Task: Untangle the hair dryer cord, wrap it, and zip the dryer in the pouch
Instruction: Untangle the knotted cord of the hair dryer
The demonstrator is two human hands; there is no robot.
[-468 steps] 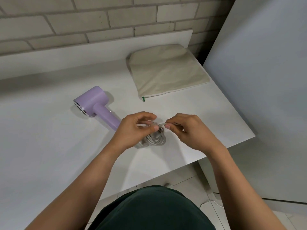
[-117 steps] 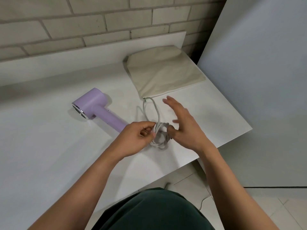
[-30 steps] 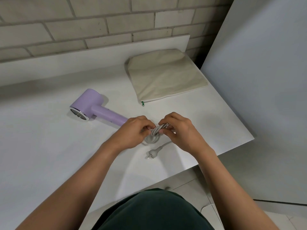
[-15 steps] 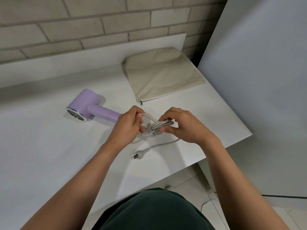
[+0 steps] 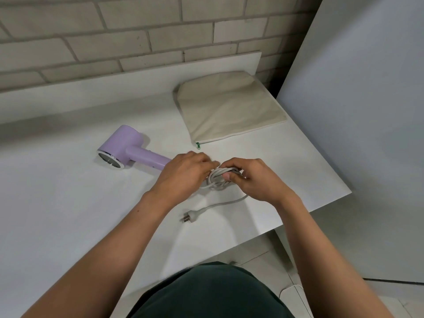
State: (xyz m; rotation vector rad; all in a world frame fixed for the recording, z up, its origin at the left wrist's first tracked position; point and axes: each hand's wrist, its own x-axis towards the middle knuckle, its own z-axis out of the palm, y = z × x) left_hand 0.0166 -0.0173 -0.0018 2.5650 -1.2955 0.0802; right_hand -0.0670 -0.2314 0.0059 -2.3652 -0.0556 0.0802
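Observation:
A lilac hair dryer lies on its side on the white table, handle pointing right toward my hands. Its white cord is bunched into a coil between my hands. My left hand covers the coil's left side with curled fingers. My right hand grips the coil from the right, thumb pressed on the loops. A loose end of cord runs down to the plug, which lies flat on the table. The beige pouch lies flat behind, its green zipper pull at the near left corner.
A brick wall runs along the back of the table. A tall white panel stands at the right. The table's front right edge drops to a tiled floor.
My hands have closed in on the coil, tightening the loop that stood open half a second ago. The plug still lies on the table in front of my hands.

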